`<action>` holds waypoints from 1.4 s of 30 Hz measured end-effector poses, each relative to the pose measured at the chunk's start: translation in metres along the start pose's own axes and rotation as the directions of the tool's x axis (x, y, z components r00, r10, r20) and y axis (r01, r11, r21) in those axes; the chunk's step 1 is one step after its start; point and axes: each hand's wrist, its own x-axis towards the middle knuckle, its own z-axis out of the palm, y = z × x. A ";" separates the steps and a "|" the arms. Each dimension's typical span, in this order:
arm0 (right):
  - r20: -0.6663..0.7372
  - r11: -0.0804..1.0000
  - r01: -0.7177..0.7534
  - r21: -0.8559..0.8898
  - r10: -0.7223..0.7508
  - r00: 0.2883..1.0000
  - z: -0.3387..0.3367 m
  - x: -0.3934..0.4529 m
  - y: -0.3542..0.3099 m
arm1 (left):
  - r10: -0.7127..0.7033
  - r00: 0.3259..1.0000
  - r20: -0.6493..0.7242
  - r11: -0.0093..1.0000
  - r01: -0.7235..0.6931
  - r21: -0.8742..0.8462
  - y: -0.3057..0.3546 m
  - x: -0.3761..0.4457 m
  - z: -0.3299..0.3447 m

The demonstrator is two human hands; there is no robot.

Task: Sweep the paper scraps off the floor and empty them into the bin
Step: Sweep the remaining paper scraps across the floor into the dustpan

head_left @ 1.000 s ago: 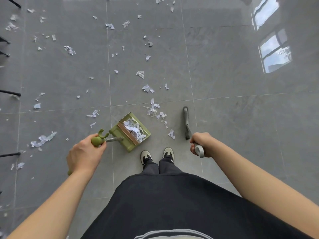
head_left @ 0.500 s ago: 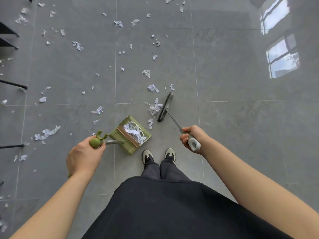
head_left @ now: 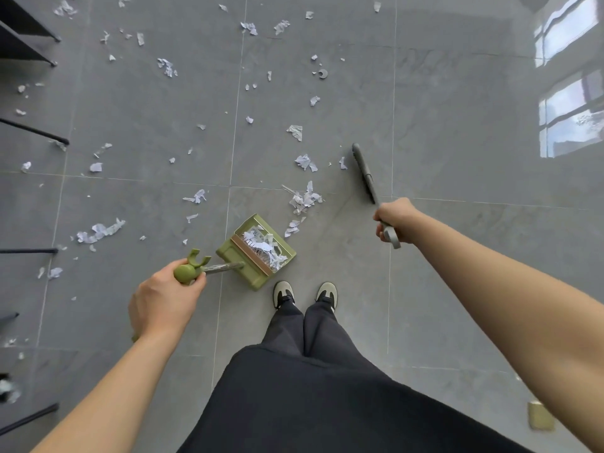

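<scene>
A green dustpan [head_left: 248,276] stands on the grey floor just ahead of my shoes, with white paper scraps inside it. My left hand [head_left: 165,300] grips the green top of its long handle [head_left: 188,271]. My right hand [head_left: 397,220] grips the grey broom handle; the broom head [head_left: 362,171] is out to the right of a small heap of scraps [head_left: 304,199]. More loose scraps [head_left: 295,130] lie scattered over the tiles ahead and to the left. No bin is in view.
Black furniture legs [head_left: 36,132] and dark shelf edges [head_left: 23,34] line the left side. My two shoes [head_left: 282,294] stand right behind the dustpan. A small tan object [head_left: 541,420] lies on the floor at the lower right. Window reflections shine on the tiles at the right.
The broom swept left toward the dustpan, pushing scraps into a heap beside it, then swung back out to the right and farther ahead. The dustpan and my left hand stayed put.
</scene>
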 end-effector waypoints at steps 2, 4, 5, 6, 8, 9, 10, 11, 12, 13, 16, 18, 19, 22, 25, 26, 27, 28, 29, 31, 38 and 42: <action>0.006 0.990 0.035 -0.137 -0.035 0.999 0.004 0.009 -0.007 | -0.030 0.999 -0.010 1.000 0.030 -0.001 -0.001 -0.001 0.000; 0.020 0.955 0.073 -0.288 -0.071 0.997 0.007 0.014 -0.012 | -0.049 0.999 -0.014 0.999 0.049 0.002 -0.003 -0.003 0.000; 0.028 0.930 0.087 -0.356 -0.083 0.996 0.008 0.015 -0.014 | -0.054 0.998 -0.016 0.999 0.054 0.002 -0.004 -0.003 0.000; 0.039 0.900 0.103 -0.423 -0.095 0.995 0.009 0.016 -0.015 | -0.060 0.998 -0.018 0.998 0.060 0.000 -0.004 -0.005 0.000; 0.062 0.837 0.130 -0.531 -0.114 0.991 0.012 0.015 -0.016 | -0.073 0.997 -0.022 0.997 0.072 -0.008 -0.005 -0.006 0.000; 0.073 0.805 0.142 -0.577 -0.122 0.990 0.013 0.012 -0.016 | -0.081 0.996 -0.025 0.997 0.081 -0.012 -0.005 -0.007 0.000; 0.086 0.763 0.155 -0.628 -0.129 0.988 0.013 0.007 -0.017 | -0.085 0.996 -0.025 0.996 0.085 -0.012 -0.006 -0.007 0.001; 0.098 0.713 0.168 -0.681 -0.139 0.986 0.013 0.003 -0.017 | -0.086 0.996 -0.021 0.996 0.086 -0.009 -0.006 -0.007 0.001; 0.109 0.657 0.181 -0.732 -0.148 0.983 0.012 -0.001 -0.017 | -0.089 0.996 -0.019 0.996 0.089 -0.009 -0.006 -0.007 0.001; 0.120 0.608 0.190 -0.771 -0.155 0.981 0.010 -0.005 -0.016 | -0.091 0.996 -0.019 0.996 0.091 -0.010 -0.006 -0.007 0.001; 0.145 0.519 0.206 -0.829 -0.156 0.977 0.004 -0.016 -0.011 | -0.096 0.995 -0.013 0.995 0.096 -0.009 -0.005 -0.007 0.003; 0.160 0.498 0.214 -0.840 -0.149 0.976 0.001 -0.024 -0.006 | -0.098 0.995 -0.015 0.995 0.098 -0.002 -0.005 -0.006 0.005; 0.164 0.501 0.211 -0.839 -0.136 0.977 -0.001 -0.027 -0.002 | -0.099 0.995 -0.018 0.995 0.099 0.002 -0.004 -0.004 0.006; 0.188 0.519 0.204 -0.830 -0.085 0.979 0.000 -0.038 0.013 | -0.103 0.994 -0.022 0.995 0.103 0.001 -0.004 -0.002 0.006; 0.236 0.537 0.212 -0.816 -0.025 0.971 0.007 -0.048 0.034 | -0.115 0.993 -0.024 0.993 0.114 -0.019 -0.002 0.000 0.007; 0.256 0.538 0.217 -0.815 -0.002 0.967 0.010 -0.052 0.041 | -0.121 0.992 -0.026 0.992 0.120 -0.029 -0.002 -0.001 0.007; 0.273 0.537 0.219 -0.815 0.023 0.962 0.014 -0.056 0.049 | -0.125 0.992 -0.027 0.992 0.124 -0.037 -0.001 -0.001 0.009; 0.292 0.536 0.223 -0.814 0.045 0.955 0.017 -0.060 0.056 | -0.127 0.992 -0.027 0.991 0.126 -0.043 -0.001 -0.001 0.010; 0.308 0.535 0.228 -0.813 0.063 0.949 0.022 -0.066 0.063 | -0.126 0.992 -0.027 0.991 0.125 -0.048 -0.001 -0.002 0.011; 0.344 0.536 0.241 -0.809 0.100 0.934 0.030 -0.077 0.075 | -0.127 0.991 -0.029 0.991 0.125 -0.055 -0.001 -0.003 0.013; 0.413 0.463 0.322 -0.826 0.107 0.904 0.048 -0.116 0.093 | -0.146 0.989 -0.039 0.985 0.141 -0.102 -0.015 -0.019 0.019; 0.381 0.524 0.277 -0.805 0.100 0.919 0.045 -0.122 0.086 | -0.150 0.988 -0.043 0.981 0.144 -0.131 -0.024 -0.030 0.020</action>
